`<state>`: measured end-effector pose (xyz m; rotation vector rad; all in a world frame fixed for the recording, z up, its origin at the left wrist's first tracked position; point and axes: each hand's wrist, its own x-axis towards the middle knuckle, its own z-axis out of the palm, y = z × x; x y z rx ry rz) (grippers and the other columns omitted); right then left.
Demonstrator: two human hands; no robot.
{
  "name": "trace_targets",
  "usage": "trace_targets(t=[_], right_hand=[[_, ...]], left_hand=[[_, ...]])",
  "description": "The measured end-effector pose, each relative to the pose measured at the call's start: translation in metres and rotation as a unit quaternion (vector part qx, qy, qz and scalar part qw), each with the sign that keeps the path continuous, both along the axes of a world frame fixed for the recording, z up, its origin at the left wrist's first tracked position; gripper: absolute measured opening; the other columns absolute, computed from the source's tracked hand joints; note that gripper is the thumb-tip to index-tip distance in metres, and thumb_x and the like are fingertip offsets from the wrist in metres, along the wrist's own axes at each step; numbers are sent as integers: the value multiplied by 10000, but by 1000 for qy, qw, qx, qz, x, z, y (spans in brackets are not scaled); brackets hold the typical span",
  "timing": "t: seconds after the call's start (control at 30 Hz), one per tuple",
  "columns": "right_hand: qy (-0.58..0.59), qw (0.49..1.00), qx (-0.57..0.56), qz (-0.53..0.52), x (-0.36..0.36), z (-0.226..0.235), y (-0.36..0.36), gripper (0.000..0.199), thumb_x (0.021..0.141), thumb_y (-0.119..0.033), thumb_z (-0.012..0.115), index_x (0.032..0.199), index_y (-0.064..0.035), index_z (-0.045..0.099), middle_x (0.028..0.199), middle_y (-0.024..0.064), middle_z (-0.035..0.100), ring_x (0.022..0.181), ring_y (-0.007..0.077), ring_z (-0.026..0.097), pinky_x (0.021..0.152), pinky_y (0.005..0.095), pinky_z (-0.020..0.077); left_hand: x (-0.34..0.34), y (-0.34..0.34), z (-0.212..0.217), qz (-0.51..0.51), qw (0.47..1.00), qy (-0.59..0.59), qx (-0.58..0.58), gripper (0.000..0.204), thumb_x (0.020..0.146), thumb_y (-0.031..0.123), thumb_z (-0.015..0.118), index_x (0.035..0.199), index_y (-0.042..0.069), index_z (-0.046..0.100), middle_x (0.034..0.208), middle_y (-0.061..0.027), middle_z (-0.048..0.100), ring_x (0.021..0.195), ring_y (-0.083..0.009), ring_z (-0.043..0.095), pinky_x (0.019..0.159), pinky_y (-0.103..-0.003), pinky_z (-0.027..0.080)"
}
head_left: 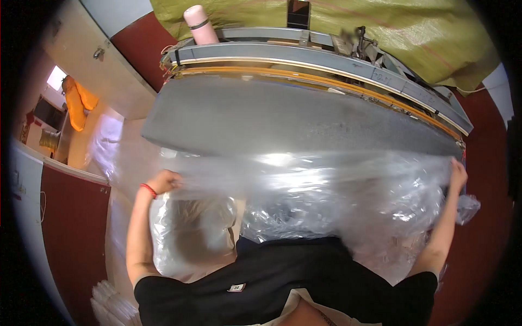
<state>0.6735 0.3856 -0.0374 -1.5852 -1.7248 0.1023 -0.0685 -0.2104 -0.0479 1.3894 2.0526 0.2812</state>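
A wide sheet of clear plastic film (304, 176) is stretched sideways between my two hands, along the near edge of a grey flat-topped work surface (250, 111). My left hand (167, 180), with a red cord at the wrist, is closed on the film's left end. At the far right end, my right hand (459, 173) pinches the other corner. Beneath the film lies a loose heap of crumpled clear plastic (288, 214), close to my body. A plastic-wrapped bundle (190, 236) sits below my left hand, its contents unclear.
Behind the grey surface runs a long metal bar (321, 57) with orange strips. A pink bottle (202, 30) stands at its left end, and a yellow-green tarp (435, 38) hangs behind. An open door (100, 65) is at the left. Stacked clear plastic (111, 304) lies lower left.
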Motion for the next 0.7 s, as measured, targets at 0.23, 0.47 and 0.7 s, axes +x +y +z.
trace_targets(t=[0.23, 0.47, 0.7], right_hand=[[-53, 965, -48, -254, 161, 29, -44, 443, 722, -462, 584, 851, -41, 639, 833, 150, 623, 752, 278, 577, 694, 359, 430], [52, 935, -104, -334, 76, 40, -34, 429, 651, -459, 640, 851, -80, 655, 887, 123, 626, 815, 271, 577, 737, 346, 430], [-100, 909, -115, -387, 80, 2, 7, 285, 750, -342, 510, 919, -138, 613, 950, 107, 603, 913, 304, 563, 745, 416, 450]], left_hand=[[-162, 14, 100, 228, 856, 354, 301, 115, 732, -13, 497, 819, -10, 573, 733, -116, 591, 718, -210, 573, 646, -315, 449], [-115, 172, 57, 297, 886, 289, 210, 372, 851, 298, 492, 1050, -14, 529, 1022, -163, 569, 918, -244, 547, 815, -316, 410], [-160, 177, -29, 237, 909, 301, 166, 547, 873, 399, 393, 1250, 3, 370, 1321, -171, 322, 1234, -270, 289, 1019, -328, 199]])
